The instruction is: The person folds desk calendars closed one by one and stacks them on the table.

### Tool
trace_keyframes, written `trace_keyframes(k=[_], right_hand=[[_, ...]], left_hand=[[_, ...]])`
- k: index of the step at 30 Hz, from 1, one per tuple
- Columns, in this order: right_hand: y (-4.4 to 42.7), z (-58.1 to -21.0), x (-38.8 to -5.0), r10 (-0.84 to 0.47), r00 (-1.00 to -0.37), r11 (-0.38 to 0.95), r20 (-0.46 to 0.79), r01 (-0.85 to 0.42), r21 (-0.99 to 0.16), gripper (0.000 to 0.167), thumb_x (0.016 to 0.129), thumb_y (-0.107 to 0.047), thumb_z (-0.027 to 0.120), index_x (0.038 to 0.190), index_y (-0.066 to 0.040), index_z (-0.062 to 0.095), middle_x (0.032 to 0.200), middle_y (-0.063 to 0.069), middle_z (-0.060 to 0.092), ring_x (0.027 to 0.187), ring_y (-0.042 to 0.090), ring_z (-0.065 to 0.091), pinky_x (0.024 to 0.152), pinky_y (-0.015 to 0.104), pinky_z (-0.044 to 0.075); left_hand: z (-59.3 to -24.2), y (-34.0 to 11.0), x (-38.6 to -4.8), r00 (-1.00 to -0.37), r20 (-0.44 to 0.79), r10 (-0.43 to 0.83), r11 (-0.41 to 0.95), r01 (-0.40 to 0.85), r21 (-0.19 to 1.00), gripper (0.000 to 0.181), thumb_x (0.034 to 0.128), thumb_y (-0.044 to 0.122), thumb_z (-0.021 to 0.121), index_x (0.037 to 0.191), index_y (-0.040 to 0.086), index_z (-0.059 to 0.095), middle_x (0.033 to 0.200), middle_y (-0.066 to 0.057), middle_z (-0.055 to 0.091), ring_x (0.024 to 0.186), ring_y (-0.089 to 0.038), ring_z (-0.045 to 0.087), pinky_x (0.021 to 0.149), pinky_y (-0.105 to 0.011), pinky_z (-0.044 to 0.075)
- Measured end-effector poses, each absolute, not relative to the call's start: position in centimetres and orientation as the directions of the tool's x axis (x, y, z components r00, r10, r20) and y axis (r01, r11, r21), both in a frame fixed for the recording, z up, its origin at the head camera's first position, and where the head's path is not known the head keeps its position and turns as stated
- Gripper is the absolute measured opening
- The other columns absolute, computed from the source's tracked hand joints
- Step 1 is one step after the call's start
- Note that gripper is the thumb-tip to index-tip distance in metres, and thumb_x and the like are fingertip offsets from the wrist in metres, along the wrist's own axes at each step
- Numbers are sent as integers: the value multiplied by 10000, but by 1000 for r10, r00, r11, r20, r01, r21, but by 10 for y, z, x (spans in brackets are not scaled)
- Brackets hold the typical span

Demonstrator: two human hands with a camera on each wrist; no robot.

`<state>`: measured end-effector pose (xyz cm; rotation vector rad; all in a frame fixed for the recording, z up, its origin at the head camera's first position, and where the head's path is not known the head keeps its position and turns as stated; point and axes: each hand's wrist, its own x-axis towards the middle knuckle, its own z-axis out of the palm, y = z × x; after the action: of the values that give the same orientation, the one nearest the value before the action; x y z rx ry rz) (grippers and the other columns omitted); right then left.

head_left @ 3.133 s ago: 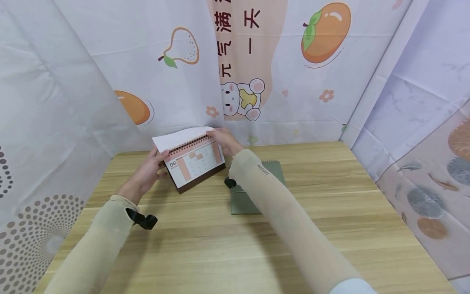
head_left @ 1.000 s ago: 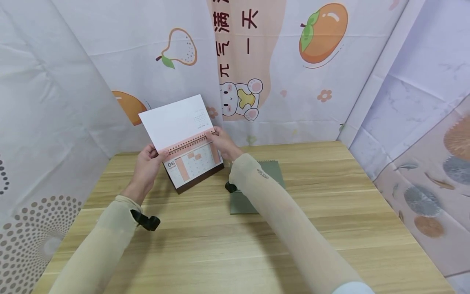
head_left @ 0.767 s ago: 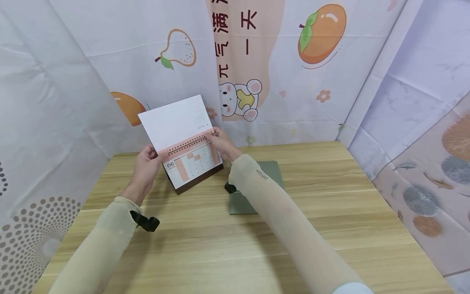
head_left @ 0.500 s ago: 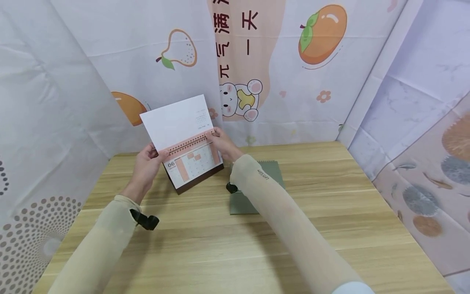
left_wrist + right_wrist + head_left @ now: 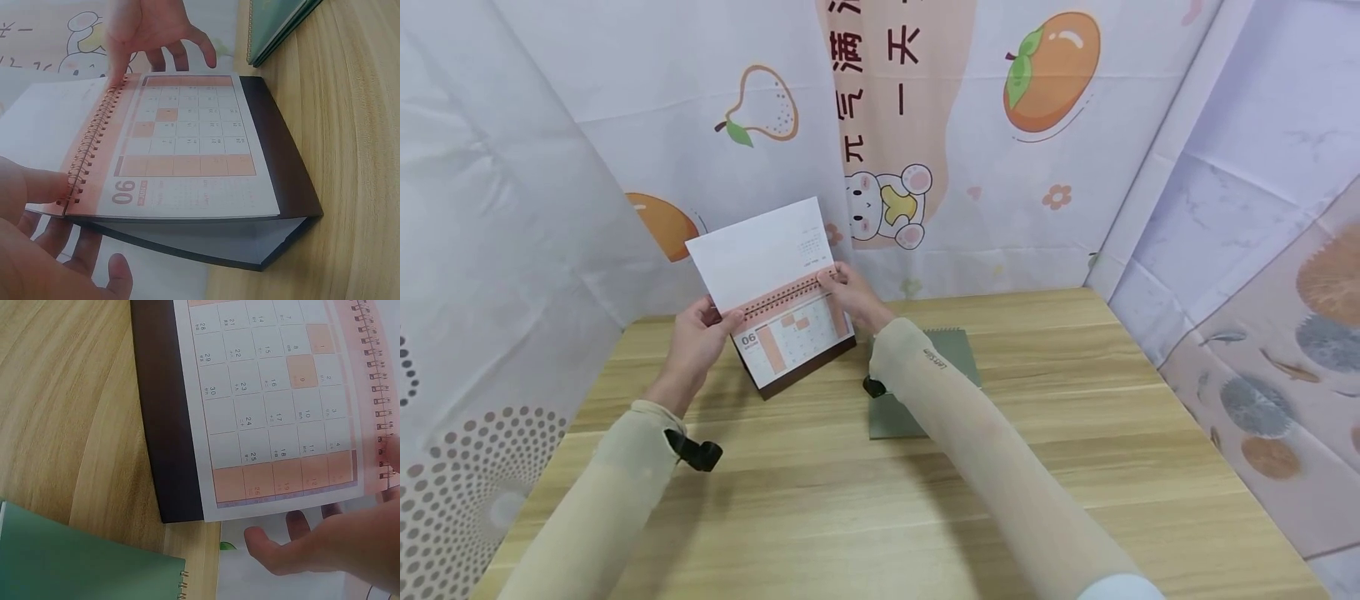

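While the left hand point(image 5: 695, 340) and right hand point(image 5: 857, 298) pinch opposite ends of its coppery wire coil point(image 5: 781, 298), the pink-and-white paper desk calendar point(image 5: 796, 335) lies between them, long axis running hand to hand.

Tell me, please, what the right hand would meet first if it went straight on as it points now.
Probably the raised white page of the calendar that the right hand holds; depth there is unclear.
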<state>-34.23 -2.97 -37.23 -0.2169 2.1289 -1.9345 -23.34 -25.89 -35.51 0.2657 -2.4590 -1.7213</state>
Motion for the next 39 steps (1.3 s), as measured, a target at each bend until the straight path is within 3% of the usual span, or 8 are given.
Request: trace_keyframes(k=[17, 26, 30, 35, 39], right_hand=[[-35, -372, -343, -275, -961, 103, -43, 15, -995, 293, 1063, -330, 532, 1286, -143, 571, 1230, 84, 590, 1172, 258, 535, 1083, 452, 371], [-32, -376, -341, -263, -963, 130, -67, 33, -991, 352, 1059, -349, 538, 1350, -153, 557, 1312, 92, 552, 1241, 268, 502, 1105, 454, 359], [-33, -377, -341, -263, -963, 120, -50, 19, -993, 341, 1063, -345, 531, 1345, -154, 554, 1265, 77, 578, 1236, 250, 503, 1111, 441, 350], [-35, -374, -340, -239, -970, 116, -40, 13, -993, 256, 1064, -302, 539, 1248, -129, 581, 1166, 77, 600, 1106, 217, 543, 1002, 382, 420], [-36, -373, -339, -170, -985, 185, 11, -43, -982, 214, 1050, -275, 581, 1191, -116, 603, 1238, 77, 592, 1120, 210, 555, 937, 338, 474]], left_hand=[[-354, -262, -236, -976, 36, -214, 374, -48, 926, 504, 1045, 281, 587, 1471, 32, 485, 1338, -168, 578, 1133, -162, 549, 1021, -394, 435], [-358, -259, -235, -977, 27, -211, 405, -62, 912, 489, 1052, 262, 573, 1464, 15, 484, 1315, -173, 577, 1074, -136, 534, 907, -283, 437], [-358, -259, -235, -976, 46, -213, 408, -46, 912, 485, 1053, 265, 571, 1460, 13, 491, 1327, -180, 575, 1088, -150, 531, 906, -279, 443], [-357, -260, -235, -979, 47, -200, 426, -44, 904, 493, 1054, 280, 567, 1452, 0, 492, 1338, -189, 577, 1102, -164, 529, 900, -269, 443], [-359, -262, -236, -980, 76, -182, 464, -17, 886, 478, 1058, 288, 557, 1435, -1, 506, 1304, -181, 586, 1082, -178, 530, 877, -271, 473]])
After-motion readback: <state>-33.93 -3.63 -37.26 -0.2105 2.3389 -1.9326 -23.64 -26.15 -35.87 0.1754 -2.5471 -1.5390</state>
